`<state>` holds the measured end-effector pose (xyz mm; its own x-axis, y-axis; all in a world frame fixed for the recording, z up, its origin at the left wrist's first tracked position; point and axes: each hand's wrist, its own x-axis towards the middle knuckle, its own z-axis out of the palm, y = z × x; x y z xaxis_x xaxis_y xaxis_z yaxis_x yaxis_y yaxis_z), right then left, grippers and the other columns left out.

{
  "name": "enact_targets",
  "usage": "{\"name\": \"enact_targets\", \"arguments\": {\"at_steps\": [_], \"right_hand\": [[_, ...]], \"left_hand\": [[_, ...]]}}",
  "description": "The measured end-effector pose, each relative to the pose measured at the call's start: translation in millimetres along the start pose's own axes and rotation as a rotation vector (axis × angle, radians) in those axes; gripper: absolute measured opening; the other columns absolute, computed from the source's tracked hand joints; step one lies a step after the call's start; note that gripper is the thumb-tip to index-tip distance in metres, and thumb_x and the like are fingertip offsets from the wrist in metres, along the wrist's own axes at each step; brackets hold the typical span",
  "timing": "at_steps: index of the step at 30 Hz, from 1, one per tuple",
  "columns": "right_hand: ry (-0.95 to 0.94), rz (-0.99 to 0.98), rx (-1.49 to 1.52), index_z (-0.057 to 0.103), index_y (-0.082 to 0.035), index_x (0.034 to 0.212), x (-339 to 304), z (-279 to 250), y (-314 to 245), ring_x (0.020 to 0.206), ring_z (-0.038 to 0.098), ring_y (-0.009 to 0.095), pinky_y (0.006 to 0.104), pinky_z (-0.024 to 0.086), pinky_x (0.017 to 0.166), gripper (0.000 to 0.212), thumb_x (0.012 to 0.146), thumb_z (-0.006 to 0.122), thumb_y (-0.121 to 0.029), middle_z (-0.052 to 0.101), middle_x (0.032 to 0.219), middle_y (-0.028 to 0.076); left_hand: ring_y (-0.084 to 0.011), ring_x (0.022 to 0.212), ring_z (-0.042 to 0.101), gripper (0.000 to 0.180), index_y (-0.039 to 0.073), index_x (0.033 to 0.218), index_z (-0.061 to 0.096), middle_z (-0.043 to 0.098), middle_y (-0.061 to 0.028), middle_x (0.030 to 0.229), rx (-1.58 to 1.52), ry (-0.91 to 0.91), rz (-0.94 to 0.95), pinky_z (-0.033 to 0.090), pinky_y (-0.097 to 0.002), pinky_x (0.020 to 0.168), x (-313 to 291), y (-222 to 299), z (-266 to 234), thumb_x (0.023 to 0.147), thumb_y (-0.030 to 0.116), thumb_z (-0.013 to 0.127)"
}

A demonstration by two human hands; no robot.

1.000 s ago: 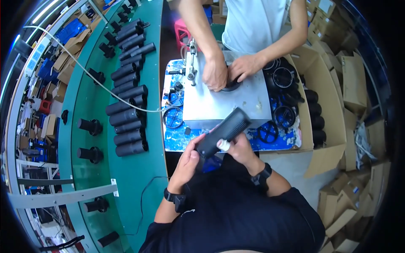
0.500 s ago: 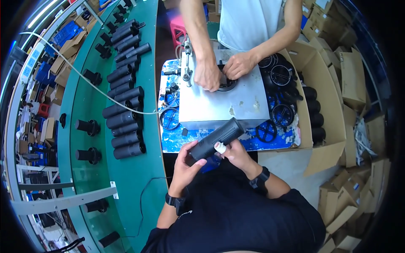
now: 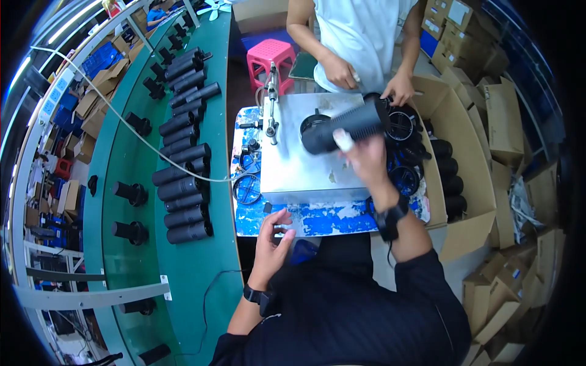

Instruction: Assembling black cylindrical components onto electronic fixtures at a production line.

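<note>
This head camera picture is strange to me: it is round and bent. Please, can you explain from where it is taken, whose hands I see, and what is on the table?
The camera sits on a person's head and looks down; its wide lens bends straight edges. The forearms from the lower edge are that person's own. The right hand holds a black ribbed cylinder above a grey metal plate. The left hand is open and holds nothing, near the blue-and-white table. At the top, a co-worker in a white shirt stands opposite. On the left, a green conveyor carries more black cylinders. A cardboard box on the right holds further black parts.
</note>
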<state>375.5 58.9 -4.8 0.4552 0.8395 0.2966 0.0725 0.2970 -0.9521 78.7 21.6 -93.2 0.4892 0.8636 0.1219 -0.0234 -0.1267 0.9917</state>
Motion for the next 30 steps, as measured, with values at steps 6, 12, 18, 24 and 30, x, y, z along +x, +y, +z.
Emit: {"name": "enact_targets", "arguments": {"at_steps": [6,12,18,24,30], "right_hand": [[0.114,-0.245,-0.694,0.069,0.000,0.120,67,-19,31,0.092,0.076,0.023,0.0379,0.060,0.079,0.060,0.081,0.096,-0.037,0.078,0.107,0.014],[-0.046,-0.042,-0.840,0.067,-0.004,0.124,73,9,17,0.113,0.072,0.045,0.0511,0.056,0.098,0.082,0.069,0.095,-0.059,0.075,0.114,0.024],[-0.081,-0.115,-0.878,0.068,-0.007,0.126,70,14,18,0.118,0.070,0.043,0.0506,0.054,0.104,0.085,0.067,0.094,-0.063,0.074,0.119,0.023],[0.078,-0.077,-1.029,0.068,-0.005,0.126,62,25,40,0.118,0.068,0.043,0.0500,0.052,0.105,0.083,0.068,0.095,-0.059,0.073,0.122,0.021],[0.045,-0.134,-1.189,0.067,-0.004,0.129,69,14,37,0.116,0.069,0.044,0.0484,0.055,0.100,0.083,0.070,0.095,-0.055,0.073,0.123,0.021]], "left_hand": [[-0.0179,0.120,0.067,0.045,0.003,0.146,0.057,0.066,-0.0100,0.133,0.041,0.026,-0.026,0.056,-0.0317,0.100,-13,-18,-11,0.104,0.005,0.071],[-0.0170,0.117,0.068,0.041,0.002,0.144,0.059,0.069,-0.0091,0.127,0.050,0.110,-0.095,0.056,-0.0310,0.101,-25,-33,-29,0.104,0.005,0.070],[-0.0167,0.116,0.068,0.039,0.003,0.142,0.061,0.069,-0.0088,0.126,0.052,0.120,-0.075,0.056,-0.0305,0.099,-19,-41,-35,0.104,0.003,0.069],[-0.0170,0.115,0.068,0.036,0.002,0.140,0.062,0.067,-0.0077,0.126,0.075,0.088,-0.028,0.057,-0.0303,0.097,6,-33,-35,0.105,0.002,0.068],[-0.0171,0.115,0.068,0.034,0.002,0.139,0.064,0.066,-0.0080,0.126,0.139,0.064,0.045,0.057,-0.0302,0.096,18,-19,-29,0.105,0.002,0.068]]}}
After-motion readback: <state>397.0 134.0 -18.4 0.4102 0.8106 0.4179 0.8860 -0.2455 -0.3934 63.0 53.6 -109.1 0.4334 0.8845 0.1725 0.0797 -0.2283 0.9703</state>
